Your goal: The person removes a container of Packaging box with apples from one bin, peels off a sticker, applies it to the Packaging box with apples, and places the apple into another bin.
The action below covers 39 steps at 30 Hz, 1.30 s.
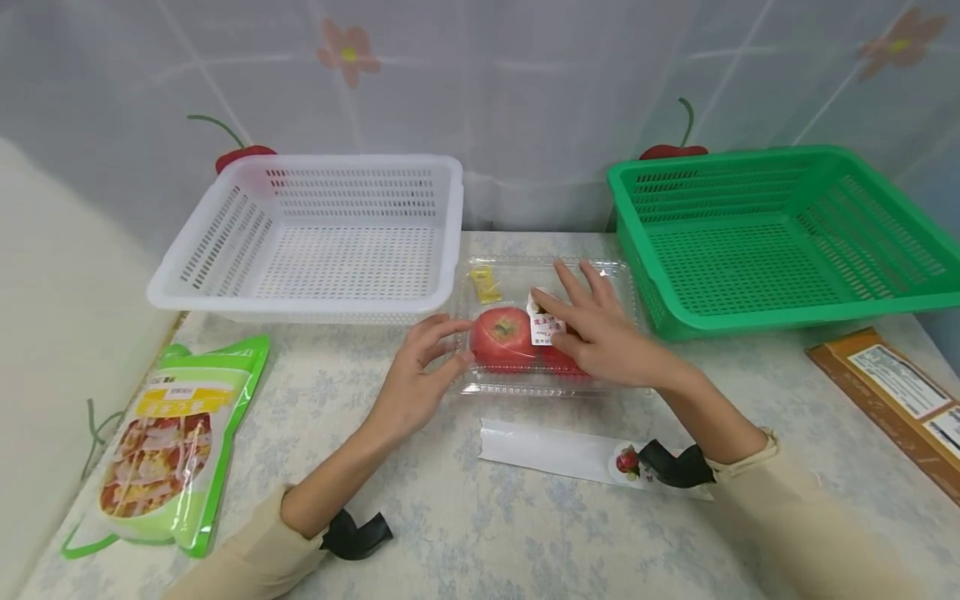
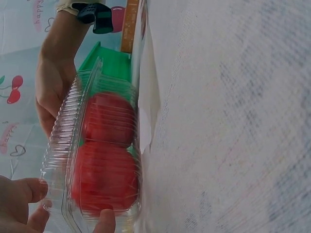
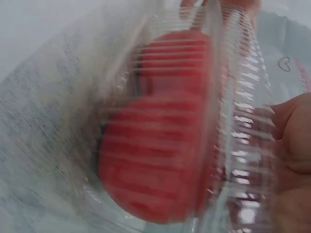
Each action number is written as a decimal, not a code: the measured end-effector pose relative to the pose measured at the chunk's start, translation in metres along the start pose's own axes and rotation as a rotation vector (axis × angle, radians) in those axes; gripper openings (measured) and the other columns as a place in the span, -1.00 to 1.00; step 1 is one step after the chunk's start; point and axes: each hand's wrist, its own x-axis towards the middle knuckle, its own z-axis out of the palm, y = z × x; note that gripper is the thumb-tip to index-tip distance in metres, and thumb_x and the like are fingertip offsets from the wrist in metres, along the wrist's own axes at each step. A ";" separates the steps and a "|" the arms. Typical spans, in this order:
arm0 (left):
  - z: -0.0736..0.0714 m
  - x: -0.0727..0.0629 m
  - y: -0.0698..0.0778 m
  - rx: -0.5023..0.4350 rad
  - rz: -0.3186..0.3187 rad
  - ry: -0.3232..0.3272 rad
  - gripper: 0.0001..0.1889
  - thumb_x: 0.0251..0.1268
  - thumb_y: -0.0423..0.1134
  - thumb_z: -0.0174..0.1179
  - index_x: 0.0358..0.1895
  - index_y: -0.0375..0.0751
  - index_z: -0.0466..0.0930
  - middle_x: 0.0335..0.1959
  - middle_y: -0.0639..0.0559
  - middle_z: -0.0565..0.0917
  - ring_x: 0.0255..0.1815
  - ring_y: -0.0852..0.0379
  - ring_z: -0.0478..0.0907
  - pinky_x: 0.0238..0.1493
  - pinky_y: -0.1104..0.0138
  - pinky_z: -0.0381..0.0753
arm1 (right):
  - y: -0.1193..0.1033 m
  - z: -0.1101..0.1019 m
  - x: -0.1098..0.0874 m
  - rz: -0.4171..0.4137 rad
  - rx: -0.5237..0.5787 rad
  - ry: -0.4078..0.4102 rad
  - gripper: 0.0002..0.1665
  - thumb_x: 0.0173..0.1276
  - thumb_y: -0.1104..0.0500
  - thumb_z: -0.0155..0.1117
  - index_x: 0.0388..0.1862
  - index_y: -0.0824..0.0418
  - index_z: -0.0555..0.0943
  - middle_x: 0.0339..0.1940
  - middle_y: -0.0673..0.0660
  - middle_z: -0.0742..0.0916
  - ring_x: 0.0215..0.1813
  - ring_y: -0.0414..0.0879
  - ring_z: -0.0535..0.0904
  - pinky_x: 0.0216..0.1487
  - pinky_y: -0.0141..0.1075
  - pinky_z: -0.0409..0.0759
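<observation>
A clear plastic clamshell box (image 1: pixel 480 379) with its lid down lies on the table. Two red apples (image 1: pixel 501 337) and a small yellow packet (image 1: pixel 485 284) are inside. My left hand (image 1: pixel 416 375) holds the box at its left side, and the left wrist view shows fingers on the lid and one digit lower at the side. On the lid over the right apple is a white label (image 1: pixel 546 327). My right hand (image 1: pixel 603 333) lies over the lid with fingers spread, fingertips on the label. Its palm hides most of that apple from above.
Behind the box at left stands a white basket (image 1: pixel 450 250); a green basket (image 1: pixel 637 242) stands close at its right. A white paper strip (image 1: pixel 555 450) lies in front. A green food bag (image 1: pixel 168 442) is at far left, a brown package (image 1: pixel 892 400) at far right.
</observation>
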 end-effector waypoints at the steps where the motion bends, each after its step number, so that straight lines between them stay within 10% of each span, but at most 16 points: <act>1: 0.000 0.000 0.000 -0.003 0.001 -0.003 -0.60 0.40 -0.25 0.18 0.28 -0.11 0.53 0.46 -0.12 0.17 0.31 -0.19 0.40 0.12 0.02 0.56 | 0.001 -0.002 -0.001 -0.003 0.019 -0.023 -0.32 0.47 0.30 0.06 0.54 0.27 0.19 0.61 0.28 -0.15 0.55 0.21 -0.54 0.40 0.29 -0.49; 14: 0.000 0.001 0.000 0.004 -0.020 0.001 -0.60 0.42 -0.23 0.17 0.29 -0.07 0.53 0.47 -0.10 0.18 0.31 -0.18 0.40 0.06 0.01 0.59 | 0.002 -0.008 -0.002 -0.005 0.090 -0.070 -0.35 0.49 0.37 -0.05 0.53 0.30 0.18 0.62 0.27 -0.14 0.55 0.17 -0.57 0.42 0.22 -0.53; 29: -0.001 0.002 0.000 -0.012 -0.028 -0.007 -0.60 0.41 -0.23 0.18 0.29 -0.09 0.53 0.49 -0.14 0.17 0.33 -0.19 0.38 0.10 0.02 0.57 | -0.009 0.022 -0.002 0.067 -0.440 0.264 -0.35 0.46 -0.16 0.02 0.40 0.12 0.48 0.52 0.34 0.27 0.54 0.35 -0.07 0.47 0.24 -0.15; 39: -0.004 0.005 0.004 -0.117 -0.131 -0.015 -0.57 0.35 -0.27 0.22 0.28 -0.07 0.56 0.50 -0.04 0.17 0.32 -0.16 0.39 0.12 0.09 0.56 | -0.004 0.023 -0.009 0.076 -0.273 0.504 -0.58 0.39 0.08 0.13 -0.01 0.35 0.72 0.22 0.33 0.61 0.33 0.23 0.41 0.24 0.20 0.40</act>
